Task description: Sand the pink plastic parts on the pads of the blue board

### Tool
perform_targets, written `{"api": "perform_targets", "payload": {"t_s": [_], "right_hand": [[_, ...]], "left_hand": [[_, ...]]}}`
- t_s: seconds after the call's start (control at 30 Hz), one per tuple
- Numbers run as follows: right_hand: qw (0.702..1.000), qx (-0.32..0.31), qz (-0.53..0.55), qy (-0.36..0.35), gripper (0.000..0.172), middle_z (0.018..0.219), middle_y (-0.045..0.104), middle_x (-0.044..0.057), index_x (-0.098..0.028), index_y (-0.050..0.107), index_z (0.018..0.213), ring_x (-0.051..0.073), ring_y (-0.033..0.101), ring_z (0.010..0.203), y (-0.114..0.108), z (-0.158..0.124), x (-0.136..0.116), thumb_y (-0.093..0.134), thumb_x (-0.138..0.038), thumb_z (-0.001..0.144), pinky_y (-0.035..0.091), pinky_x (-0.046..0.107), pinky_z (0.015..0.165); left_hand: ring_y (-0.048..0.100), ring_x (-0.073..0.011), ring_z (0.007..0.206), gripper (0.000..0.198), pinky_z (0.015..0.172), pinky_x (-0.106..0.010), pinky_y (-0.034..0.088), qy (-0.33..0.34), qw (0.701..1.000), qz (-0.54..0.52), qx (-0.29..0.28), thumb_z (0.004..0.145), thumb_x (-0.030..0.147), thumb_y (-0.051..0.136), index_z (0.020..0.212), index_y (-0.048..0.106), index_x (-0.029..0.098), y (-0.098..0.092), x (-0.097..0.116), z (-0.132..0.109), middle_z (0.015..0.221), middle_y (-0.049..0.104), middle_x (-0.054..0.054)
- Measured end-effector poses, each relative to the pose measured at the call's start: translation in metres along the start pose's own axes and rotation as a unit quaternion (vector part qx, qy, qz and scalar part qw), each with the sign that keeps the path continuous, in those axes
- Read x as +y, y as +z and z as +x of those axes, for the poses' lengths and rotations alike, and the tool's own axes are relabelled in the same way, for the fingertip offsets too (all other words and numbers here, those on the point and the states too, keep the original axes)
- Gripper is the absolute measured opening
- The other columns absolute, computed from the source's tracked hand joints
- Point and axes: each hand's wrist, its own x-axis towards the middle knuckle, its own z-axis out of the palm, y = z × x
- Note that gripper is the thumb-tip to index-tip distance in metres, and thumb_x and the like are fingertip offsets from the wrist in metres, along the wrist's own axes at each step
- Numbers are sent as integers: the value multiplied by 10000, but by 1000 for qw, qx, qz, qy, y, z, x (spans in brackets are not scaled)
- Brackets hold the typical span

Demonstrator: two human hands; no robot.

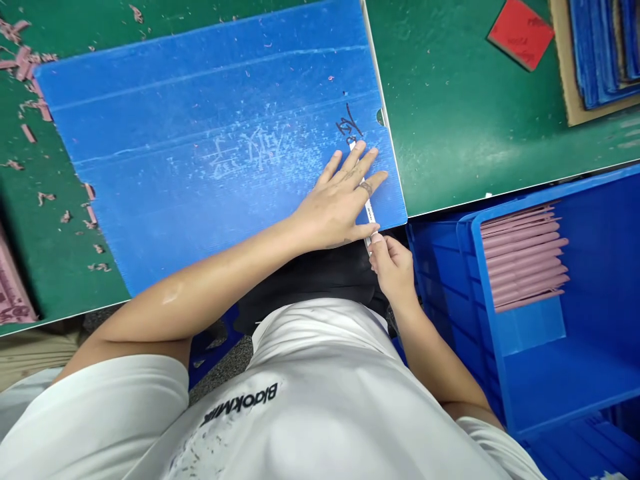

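Note:
A blue corrugated plastic sheet lies flat on the table, with faint pale characters and a black marker scrawl on it. My left hand presses flat on its right part, fingers spread, and wears a ring. A slim white utility knife runs along the sheet near the right edge, partly under those fingers. My right hand is shut around the knife's lower end at the sheet's near corner. The blade is hidden.
The green work table carries scattered pink foam scraps at left, a red pad, and a cardboard tray of stacked blue sheets. A blue plastic crate holding pink strips stands at lower right.

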Motion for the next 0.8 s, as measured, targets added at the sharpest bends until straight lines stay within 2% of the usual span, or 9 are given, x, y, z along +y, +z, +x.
{"api": "perform_targets", "payload": {"t_s": [0.1,0.23,0.4,0.57,0.6,0.67,0.73,0.8], "right_hand": [[999,34,38,0,672,655,506,-37,-242,566,780,116,415,604,10,-6,-3,709,-868,979,332,281,558],[987,61,144,31,689,638,417,-63,-246,533,767,99,342,576,25,-13,-11,744,-877,946,314,274,536],[969,40,228,91,668,672,376,-78,-246,570,822,88,303,554,36,-20,-15,821,-860,891,320,267,507],[951,-29,239,193,627,587,322,-96,-238,588,790,92,295,522,35,-41,2,814,-812,903,290,268,506],[957,-30,223,181,633,585,330,-90,-237,593,783,95,301,527,30,-42,6,810,-819,900,287,272,516],[980,-13,170,103,643,601,376,-71,-233,614,786,105,333,550,14,-42,11,796,-837,913,303,283,544],[994,-6,111,9,633,629,427,-52,-230,649,816,117,375,578,-4,-39,12,768,-835,958,322,291,570],[996,-33,67,-45,606,657,470,-40,-230,680,868,127,409,599,-17,-38,10,727,-817,1011,333,295,584]], "left_hand": [[16,-479,1827,1061,1449,-747,-3,-5,1000,-6,-4,1001,476,839,1873,278,256,2,4,1,1967,121,-186],[23,-464,1831,986,1448,-748,-18,-10,1000,-10,-17,1006,426,828,1847,349,234,1,12,0,1963,143,-191],[94,-452,1830,850,1449,-761,1,-12,1000,-12,-10,1042,371,767,1809,434,225,5,19,1,1945,226,-190],[154,-459,1820,802,1443,-782,36,3,1000,-26,7,1040,340,772,1778,487,209,8,11,4,1924,293,-194],[173,-459,1816,788,1446,-773,61,5,999,-32,11,1043,343,778,1768,502,208,5,9,2,1918,308,-197],[267,-449,1792,718,1452,-731,155,6,999,-46,22,1068,338,756,1741,543,207,-1,11,-8,1885,378,-203],[477,-415,1687,583,1414,-655,329,5,997,-64,31,1122,316,673,1690,609,203,-9,20,-24,1773,544,-206],[680,-369,1463,450,1287,-559,507,14,996,-79,26,1167,304,584,1581,709,179,-15,33,-43,1551,722,-195]]}}
